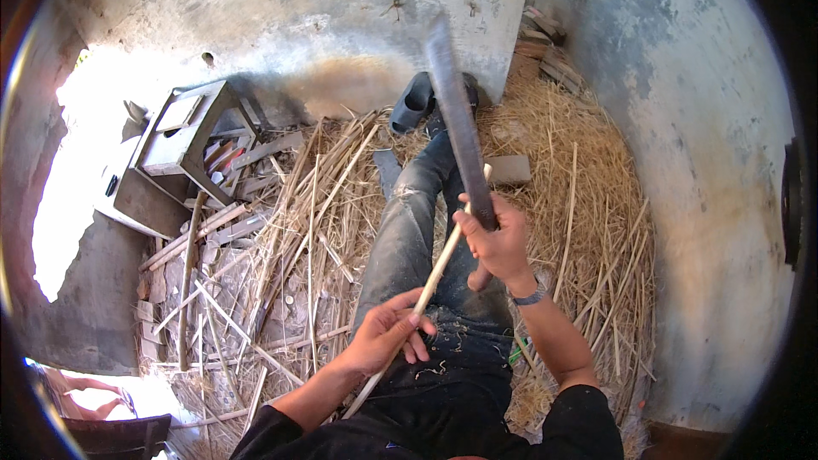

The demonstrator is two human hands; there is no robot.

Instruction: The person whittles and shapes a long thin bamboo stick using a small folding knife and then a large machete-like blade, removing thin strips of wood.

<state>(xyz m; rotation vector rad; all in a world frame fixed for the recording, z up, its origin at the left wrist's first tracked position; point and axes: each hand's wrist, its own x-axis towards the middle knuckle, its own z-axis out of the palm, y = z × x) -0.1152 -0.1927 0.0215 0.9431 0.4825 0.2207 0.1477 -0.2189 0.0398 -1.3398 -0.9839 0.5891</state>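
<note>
A long pale wooden stick (439, 271) slants across my lap, its far end beside the blade and its near end running back under my left forearm. Thumb and forefinger of my left hand (392, 334) pinch it, while the other fingers curl loosely. My right hand (501, 243) is closed on a machete (460, 119), whose dark blade points up and away from me. The stick's upper part passes by my right thumb against the blade's base; whether the edge bites into it I cannot tell. Small shavings (441, 366) lie on my dark clothes.
My legs (396, 230) stretch forward over straw and shavings (528, 132). Loose sticks (311, 196) lie to the left, near a worn wooden stool-like frame (192, 140). A brick (509, 169) lies by my leg. Walls (682, 162) close in ahead and right. At lower left, another person's legs (89, 396) show.
</note>
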